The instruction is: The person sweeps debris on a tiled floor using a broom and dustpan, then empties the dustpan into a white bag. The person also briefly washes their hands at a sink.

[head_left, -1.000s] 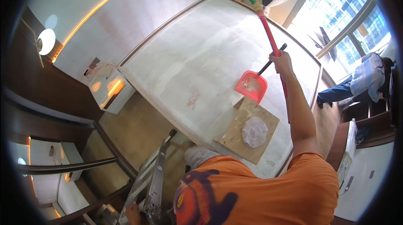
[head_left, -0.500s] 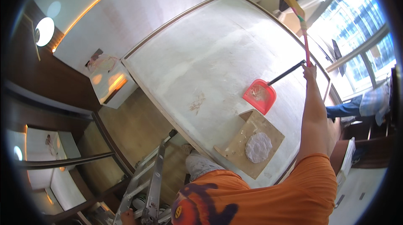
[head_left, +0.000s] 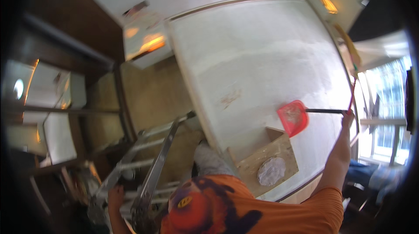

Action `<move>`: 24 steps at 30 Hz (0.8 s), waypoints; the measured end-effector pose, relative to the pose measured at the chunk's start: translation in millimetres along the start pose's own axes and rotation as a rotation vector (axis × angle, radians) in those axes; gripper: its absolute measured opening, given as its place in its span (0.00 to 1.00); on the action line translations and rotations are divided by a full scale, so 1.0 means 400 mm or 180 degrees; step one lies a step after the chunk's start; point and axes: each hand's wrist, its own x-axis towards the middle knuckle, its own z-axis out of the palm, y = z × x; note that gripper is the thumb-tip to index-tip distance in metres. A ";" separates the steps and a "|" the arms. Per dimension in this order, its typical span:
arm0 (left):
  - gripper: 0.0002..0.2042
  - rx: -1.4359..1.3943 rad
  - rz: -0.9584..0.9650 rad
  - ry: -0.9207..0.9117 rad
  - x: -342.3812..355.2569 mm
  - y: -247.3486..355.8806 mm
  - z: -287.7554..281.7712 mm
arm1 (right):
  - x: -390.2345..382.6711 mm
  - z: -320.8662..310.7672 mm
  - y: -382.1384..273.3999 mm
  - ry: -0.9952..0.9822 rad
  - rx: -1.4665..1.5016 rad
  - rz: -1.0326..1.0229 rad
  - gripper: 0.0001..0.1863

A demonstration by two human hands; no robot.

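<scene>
My right hand, arm stretched out to the right, is closed round two handles at once. One is the black handle of a red dustpan, which holds some pale debris. The other is the pinkish handle of a broom, whose yellow bristles point up and away. At the lower left my left hand is closed on the side rail of an aluminium stepladder. Motion blur softens its fingers.
A wide white platform with a raised edge bears a little brown debris. Near me stands a wooden box with a round, plastic-wrapped bundle on it. Another person is at the right, by the window.
The view has turned, shifting the platform and ladder in the picture. My right hand still grips broom and dustpan, now lower and farther right in view. More of my left forearm shows.
</scene>
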 end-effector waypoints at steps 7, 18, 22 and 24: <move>0.22 -0.0070 -0.0326 0.0121 -0.034 0.058 -0.016 | -0.046 0.001 -0.110 0.0569 -0.1591 -0.0248 0.20; 0.23 -0.0178 0.0039 0.0728 -0.070 0.059 0.006 | -0.083 -0.167 -0.610 0.0343 -0.1009 -0.2303 0.17; 0.22 -0.0407 0.0208 0.1147 -0.085 0.043 0.032 | -0.191 -0.253 -0.857 0.0097 -0.0442 -0.2598 0.14; 0.20 -0.0517 0.0345 0.1382 -0.097 0.034 0.035 | -0.288 -0.287 -0.978 0.0293 -0.0319 -0.3065 0.12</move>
